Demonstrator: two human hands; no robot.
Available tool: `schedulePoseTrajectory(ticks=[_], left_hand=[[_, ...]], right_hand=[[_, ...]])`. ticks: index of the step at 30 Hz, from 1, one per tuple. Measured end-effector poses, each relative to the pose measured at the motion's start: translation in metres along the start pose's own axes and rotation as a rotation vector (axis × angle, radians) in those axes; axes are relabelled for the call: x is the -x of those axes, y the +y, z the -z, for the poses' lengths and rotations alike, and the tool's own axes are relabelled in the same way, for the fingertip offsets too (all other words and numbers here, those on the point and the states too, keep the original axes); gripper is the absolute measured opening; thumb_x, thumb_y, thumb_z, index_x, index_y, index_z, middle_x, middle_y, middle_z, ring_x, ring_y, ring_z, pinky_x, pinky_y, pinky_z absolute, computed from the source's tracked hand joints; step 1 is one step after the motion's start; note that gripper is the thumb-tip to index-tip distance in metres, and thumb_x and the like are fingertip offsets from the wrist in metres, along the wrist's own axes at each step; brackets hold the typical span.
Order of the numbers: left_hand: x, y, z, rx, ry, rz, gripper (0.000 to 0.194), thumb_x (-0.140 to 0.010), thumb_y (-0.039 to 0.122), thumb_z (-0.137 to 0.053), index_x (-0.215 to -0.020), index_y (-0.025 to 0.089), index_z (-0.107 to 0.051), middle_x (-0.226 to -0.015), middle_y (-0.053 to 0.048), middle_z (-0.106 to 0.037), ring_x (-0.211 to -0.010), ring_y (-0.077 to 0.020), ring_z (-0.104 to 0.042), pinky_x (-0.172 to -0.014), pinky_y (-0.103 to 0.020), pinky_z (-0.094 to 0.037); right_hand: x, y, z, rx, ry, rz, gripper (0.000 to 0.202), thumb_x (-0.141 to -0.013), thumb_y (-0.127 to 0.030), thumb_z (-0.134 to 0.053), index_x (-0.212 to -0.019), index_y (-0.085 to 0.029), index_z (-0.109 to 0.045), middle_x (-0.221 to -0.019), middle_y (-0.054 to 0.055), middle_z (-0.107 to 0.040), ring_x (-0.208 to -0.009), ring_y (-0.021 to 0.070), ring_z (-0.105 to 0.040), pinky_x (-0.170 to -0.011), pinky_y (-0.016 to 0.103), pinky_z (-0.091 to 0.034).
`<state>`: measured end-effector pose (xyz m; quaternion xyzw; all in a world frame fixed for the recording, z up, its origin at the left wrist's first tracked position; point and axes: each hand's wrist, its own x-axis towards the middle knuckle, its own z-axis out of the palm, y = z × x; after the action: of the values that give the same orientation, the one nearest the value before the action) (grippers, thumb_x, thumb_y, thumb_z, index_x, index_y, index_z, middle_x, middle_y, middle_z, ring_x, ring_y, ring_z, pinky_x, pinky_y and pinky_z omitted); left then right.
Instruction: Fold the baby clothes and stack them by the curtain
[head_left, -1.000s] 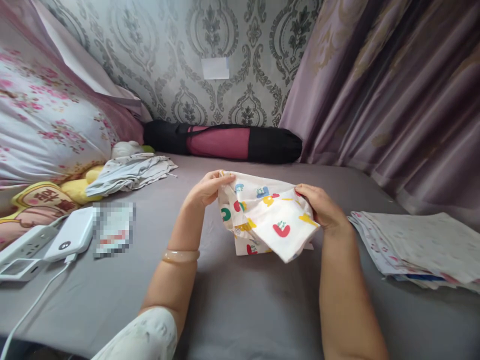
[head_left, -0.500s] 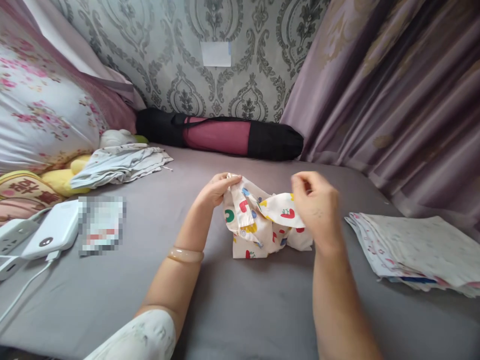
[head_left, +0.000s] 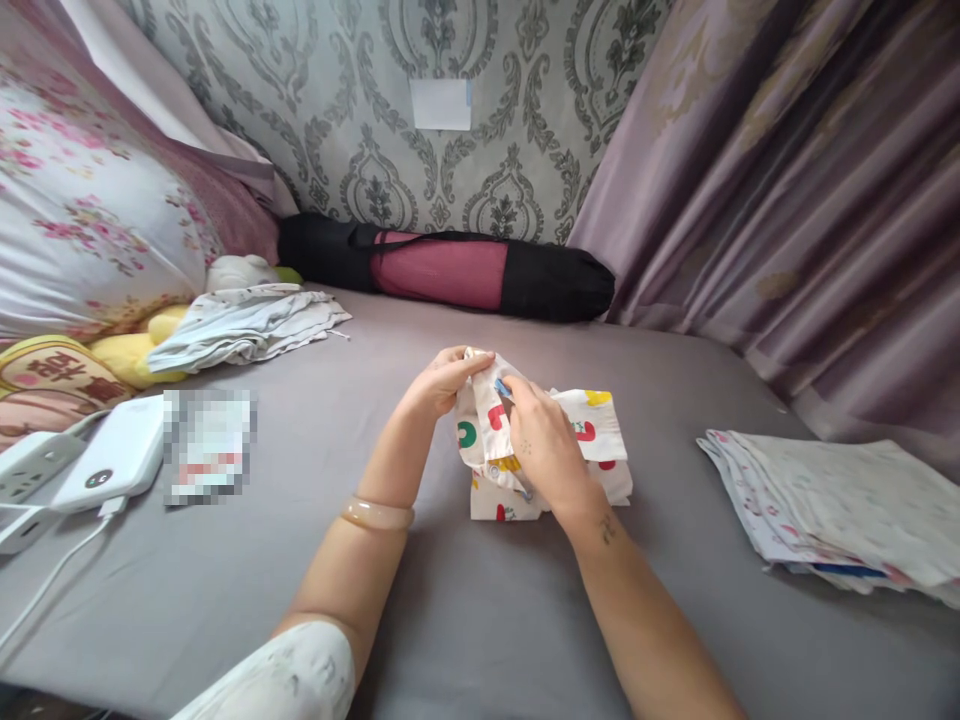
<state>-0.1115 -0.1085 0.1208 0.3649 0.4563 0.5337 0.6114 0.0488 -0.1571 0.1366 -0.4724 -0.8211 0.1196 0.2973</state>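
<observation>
A white garment with colourful prints (head_left: pixel 600 425) lies bunched on the grey sheet in front of me. My left hand (head_left: pixel 448 380) pinches its raised upper left edge between thumb and fingers. Against the lifted part of the cloth, my right hand (head_left: pixel 544 435) is closed, its fingertips at the fabric near a small blue patch. The right hand covers the middle of the garment, and its fingertips are partly hidden. A flap of the cloth spreads out to the right of that hand.
Folded cloths (head_left: pixel 832 500) are stacked at the right. A crumpled pale cloth (head_left: pixel 247 325), a white power bank (head_left: pixel 112 450), a power strip (head_left: pixel 37 465) and a blurred packet (head_left: pixel 210 445) sit left. A black and maroon bag (head_left: pixel 442 270) lies along the wall.
My right hand has moved left and in from the garment's right flap to its raised part beside my left hand. The left hand keeps its hold on the edge.
</observation>
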Motion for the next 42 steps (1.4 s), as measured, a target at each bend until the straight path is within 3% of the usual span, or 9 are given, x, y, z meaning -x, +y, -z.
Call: schedulePoseTrajectory(ticks=[4, 7, 11, 14, 20, 26, 31, 38, 42], left_hand=[[0.001, -0.001, -0.001, -0.051, -0.004, 0.009, 0.033, -0.067, 0.038, -0.081, -0.077, 0.013, -0.062, -0.065, -0.003, -0.063, -0.055, -0.012, -0.059, -0.053, -0.024, -0.046], [0.003, -0.001, 0.0, -0.106, -0.072, 0.046, 0.04, -0.069, 0.046, -0.079, -0.087, 0.014, -0.065, -0.074, -0.006, -0.067, -0.062, -0.0146, -0.062, -0.058, -0.026, -0.049], [0.008, -0.001, 0.003, -0.135, -0.216, -0.042, 0.053, -0.065, 0.034, -0.084, -0.112, 0.019, -0.063, -0.094, -0.006, -0.069, -0.081, -0.0159, -0.066, -0.071, -0.026, -0.051], [0.01, -0.001, 0.003, -0.145, -0.279, -0.125, 0.066, -0.065, 0.027, -0.083, -0.126, 0.025, -0.058, -0.097, -0.002, -0.069, -0.083, -0.0134, -0.065, -0.073, -0.023, -0.049], [0.013, -0.002, -0.007, -0.2, -0.295, -0.183, 0.036, -0.075, 0.04, -0.074, -0.104, 0.018, -0.071, -0.089, -0.005, -0.071, -0.075, -0.0146, -0.064, -0.064, -0.022, -0.049], [0.015, 0.0, -0.006, -0.279, -0.315, -0.145, 0.031, -0.073, 0.042, -0.075, -0.091, 0.017, -0.074, -0.079, -0.005, -0.071, -0.063, -0.0135, -0.062, -0.05, -0.019, -0.043], [0.02, 0.005, -0.008, -0.27, -0.375, -0.182, 0.041, -0.071, 0.038, -0.077, -0.108, 0.023, -0.069, -0.079, -0.001, -0.068, -0.058, -0.0109, -0.059, -0.049, -0.019, -0.043], [0.029, 0.012, -0.022, -0.338, -0.316, -0.266, 0.023, -0.073, 0.037, -0.075, -0.086, 0.019, -0.072, -0.072, 0.0, -0.065, -0.057, -0.0107, -0.056, -0.051, -0.02, -0.043], [0.028, 0.012, -0.024, -0.417, -0.262, -0.36, 0.022, -0.075, 0.04, -0.073, -0.076, 0.018, -0.071, -0.069, -0.001, -0.062, -0.059, -0.0113, -0.055, -0.051, -0.021, -0.042]], right_hand=[[-0.006, 0.011, 0.006, -0.003, 0.144, -0.016, 0.042, -0.09, -0.009, -0.033, -0.12, -0.021, -0.059, -0.107, 0.011, -0.069, -0.102, 0.0277, -0.064, -0.086, 0.04, -0.047], [-0.009, 0.023, 0.019, 0.022, 0.241, -0.027, 0.041, -0.089, -0.012, -0.036, -0.121, -0.021, -0.061, -0.11, 0.011, -0.069, -0.103, 0.0281, -0.064, -0.088, 0.041, -0.047], [-0.011, 0.037, 0.034, 0.012, 0.228, -0.021, 0.04, -0.087, -0.015, -0.04, -0.118, -0.021, -0.065, -0.111, 0.009, -0.07, -0.1, 0.026, -0.065, -0.089, 0.039, -0.048], [-0.011, 0.042, 0.043, -0.006, 0.17, -0.009, 0.04, -0.084, -0.018, -0.045, -0.116, -0.024, -0.067, -0.109, 0.006, -0.07, -0.094, 0.0228, -0.065, -0.086, 0.036, -0.049], [-0.006, 0.046, 0.064, -0.05, 0.075, -0.006, 0.033, -0.085, -0.027, -0.053, -0.113, -0.027, -0.071, -0.096, 0.003, -0.07, -0.076, 0.0171, -0.063, -0.074, 0.03, -0.048], [-0.003, 0.057, 0.08, -0.144, 0.014, -0.012, 0.025, -0.088, -0.035, -0.053, -0.094, -0.025, -0.075, -0.091, 0.003, -0.071, -0.073, 0.0163, -0.062, -0.064, 0.027, -0.046], [-0.003, 0.06, 0.079, -0.156, -0.019, -0.019, 0.026, -0.088, -0.043, -0.057, -0.1, -0.027, -0.074, -0.095, 0.002, -0.072, -0.07, 0.0154, -0.061, -0.061, 0.027, -0.045], [-0.004, 0.061, 0.08, -0.23, -0.006, -0.02, 0.024, -0.088, -0.04, -0.057, -0.096, -0.026, -0.075, -0.095, 0.003, -0.072, -0.082, 0.0185, -0.064, -0.071, 0.03, -0.049], [-0.002, 0.058, 0.083, -0.228, -0.008, -0.032, 0.03, -0.089, -0.047, -0.056, -0.097, -0.025, -0.075, -0.095, 0.004, -0.072, -0.078, 0.0184, -0.063, -0.069, 0.03, -0.049]])
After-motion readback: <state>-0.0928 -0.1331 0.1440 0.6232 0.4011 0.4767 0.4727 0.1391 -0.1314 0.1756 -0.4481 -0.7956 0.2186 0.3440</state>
